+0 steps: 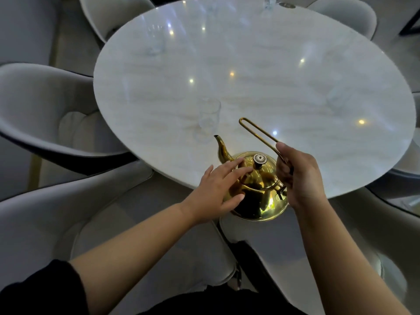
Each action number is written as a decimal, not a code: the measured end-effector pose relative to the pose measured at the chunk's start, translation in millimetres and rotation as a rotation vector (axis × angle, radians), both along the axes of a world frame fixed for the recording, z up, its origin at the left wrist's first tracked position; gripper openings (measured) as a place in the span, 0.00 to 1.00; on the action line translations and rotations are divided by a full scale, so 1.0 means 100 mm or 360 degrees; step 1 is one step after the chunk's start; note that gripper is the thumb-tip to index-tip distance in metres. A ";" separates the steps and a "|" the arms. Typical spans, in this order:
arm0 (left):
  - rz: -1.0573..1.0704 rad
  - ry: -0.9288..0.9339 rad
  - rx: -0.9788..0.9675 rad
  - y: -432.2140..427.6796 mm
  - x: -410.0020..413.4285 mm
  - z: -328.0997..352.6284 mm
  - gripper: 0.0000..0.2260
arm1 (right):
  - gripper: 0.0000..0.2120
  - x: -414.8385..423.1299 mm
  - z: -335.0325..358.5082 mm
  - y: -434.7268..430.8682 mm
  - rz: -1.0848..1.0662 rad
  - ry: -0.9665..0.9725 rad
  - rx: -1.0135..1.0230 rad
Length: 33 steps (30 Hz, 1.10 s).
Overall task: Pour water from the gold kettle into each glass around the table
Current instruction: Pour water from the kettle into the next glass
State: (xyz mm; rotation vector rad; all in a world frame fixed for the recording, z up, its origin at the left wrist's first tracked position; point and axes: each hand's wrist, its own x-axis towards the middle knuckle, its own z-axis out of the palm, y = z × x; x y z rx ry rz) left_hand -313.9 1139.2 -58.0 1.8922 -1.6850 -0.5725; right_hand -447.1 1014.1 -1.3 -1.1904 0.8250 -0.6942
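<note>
The gold kettle (256, 192) is at the near edge of the round white marble table (272, 76), its spout pointing up-left. My right hand (297, 173) is shut on the kettle's thin wire handle. My left hand (218, 189) rests flat against the kettle's left side and lid, fingers spread. A clear glass (208, 119) stands just beyond the spout. Fainter clear glasses stand at the far left (155, 42), the right (336, 98) and the far edge (269, 3). Whether any glass holds water I cannot tell.
Grey upholstered chairs ring the table: one at the left (45, 114), one directly below me (136, 223), others at the far left (109, 12), far right (345, 14) and right (406, 169). Ceiling lights reflect as bright spots on the tabletop.
</note>
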 end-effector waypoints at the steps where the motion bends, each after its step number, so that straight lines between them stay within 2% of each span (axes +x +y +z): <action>1: 0.0018 0.0008 0.0001 -0.08 0.02 0.00 0.25 | 0.21 0.03 0.01 -0.09 0.0012 0.0006 -0.0003; 19: 0.0082 0.0024 0.0121 -0.95 0.47 0.07 0.29 | 0.22 0.73 0.20 -1.09 0.0268 0.0147 -0.0287; 26: 0.0015 0.0018 0.0144 -1.07 0.60 0.07 0.35 | 0.24 0.98 0.29 -1.24 0.0340 0.0319 -0.0413; 33: 0.0029 -0.0034 0.0184 -1.14 0.66 0.07 0.34 | 0.23 1.16 0.37 -1.30 0.0425 0.0491 -0.0591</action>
